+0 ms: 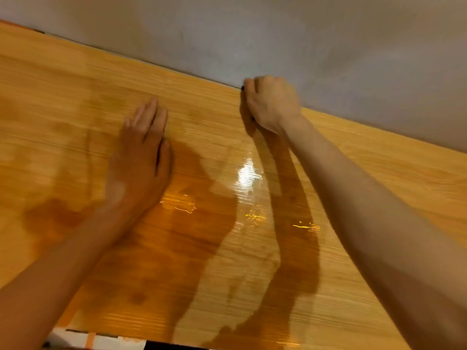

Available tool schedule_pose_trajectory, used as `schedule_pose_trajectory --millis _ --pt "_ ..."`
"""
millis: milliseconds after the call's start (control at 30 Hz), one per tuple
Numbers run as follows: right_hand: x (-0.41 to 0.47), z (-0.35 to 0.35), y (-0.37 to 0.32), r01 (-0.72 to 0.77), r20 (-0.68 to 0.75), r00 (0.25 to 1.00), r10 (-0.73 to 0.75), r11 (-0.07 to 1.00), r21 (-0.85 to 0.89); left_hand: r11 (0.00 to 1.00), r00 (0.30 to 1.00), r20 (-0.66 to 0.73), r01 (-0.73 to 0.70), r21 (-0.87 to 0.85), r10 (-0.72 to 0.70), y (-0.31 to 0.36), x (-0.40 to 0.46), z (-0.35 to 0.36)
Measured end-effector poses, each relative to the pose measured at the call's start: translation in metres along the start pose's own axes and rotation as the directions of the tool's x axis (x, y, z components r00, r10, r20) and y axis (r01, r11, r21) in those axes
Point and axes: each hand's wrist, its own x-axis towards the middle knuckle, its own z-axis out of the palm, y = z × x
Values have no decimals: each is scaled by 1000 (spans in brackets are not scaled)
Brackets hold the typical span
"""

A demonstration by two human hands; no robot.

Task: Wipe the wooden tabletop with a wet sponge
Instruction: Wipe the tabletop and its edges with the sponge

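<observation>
In the head view, the wooden tabletop (75, 102) fills most of the frame, its far edge running on a slant from the upper left down toward the right, where it meets a pale grey wall (328, 41). The left hand (140, 157) lies flat on the wood left of centre, palm down, fingers straight and close together, pointing toward the top of the frame. The right hand (270, 104) is at the far edge of the table, right of centre, against the wall, with its fingers curled downward. Something small and dark shows at its fingertips by the table edge, but the hand covers it, so whether this is the sponge cannot be told; no sponge is plainly visible elsewhere. A wet sheen (249, 173) glints on the wood between the two forearms, with smaller bright streaks of water toward the lower centre. Both arms cast dark shadows across the glossy surface. At the bottom left, past the near edge of the table, a strip of white and orange surface (96, 341) appears. The picture is motion-blurred, and no brand, label or writing can be read.
</observation>
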Motion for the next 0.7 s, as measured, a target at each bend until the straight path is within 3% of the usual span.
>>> schedule_pose_trajectory --millis 200,333,400,533,600,700 --pt "14 37 -93 123 -105 986 -126 992 -35 999 999 -20 -36 -18 36 2 4 2" --pt "-3 31 -64 242 -145 963 -227 965 100 998 998 -7 -57 -20 57 2 2 4" --pt "-19 18 -13 187 -168 972 -163 972 139 999 999 2 -47 -23 47 0 3 4" --pt "-61 -15 103 -97 -195 973 119 988 121 999 998 24 -53 -1 53 0 3 3" --pt "-71 -19 123 -183 -218 952 214 970 158 999 998 29 -53 11 52 0 2 4" --pt "-88 -6 108 -153 -275 942 195 974 169 999 999 24 -49 11 49 0 3 4"
